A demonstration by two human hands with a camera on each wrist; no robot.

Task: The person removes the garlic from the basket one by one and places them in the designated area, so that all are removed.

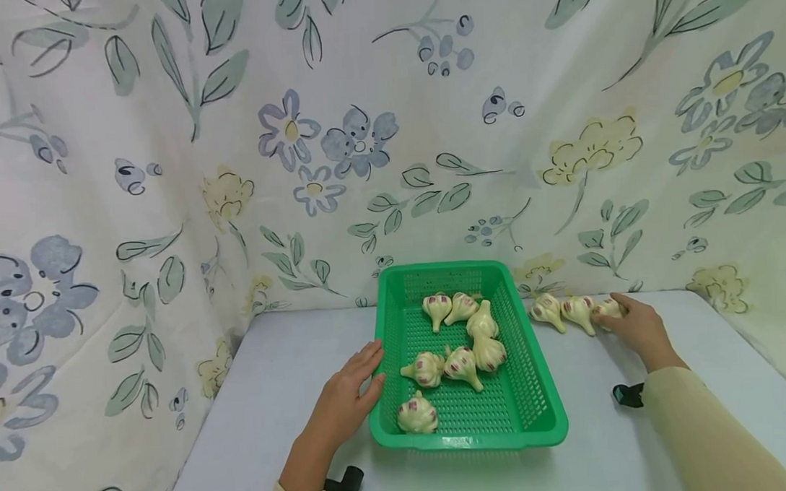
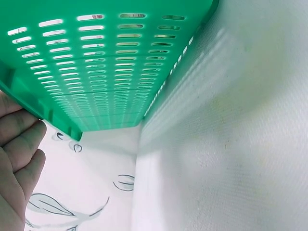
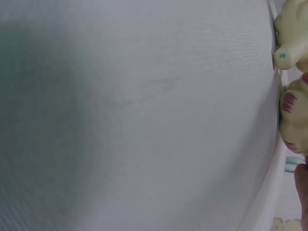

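My left hand [image 1: 346, 395] touches the left rim of a green plastic basket [image 1: 471, 442] with its fingers extended. In the left wrist view, the fingers [image 2: 21, 130] lie against the outer edge of the basket's rim. Several garlic bulbs [image 1: 461, 366] lie inside the basket. Right of it, three garlic bulbs stand in a row along the back of the table. My right hand [image 1: 639, 331] grips the rightmost garlic bulb [image 1: 607, 312], partly covered by the fingers. The right wrist view catches a garlic bulb [image 3: 294, 118] at its right edge, with a fingertip [image 3: 302, 185] below.
The white table [image 1: 293, 357] ends at a floral curtain [image 1: 366, 232] behind it and at the left. Two garlic bulbs, a left one [image 1: 548, 311] and a middle one [image 1: 579, 311], sit between the basket and my right hand. Black wrist cameras hang below both wrists.
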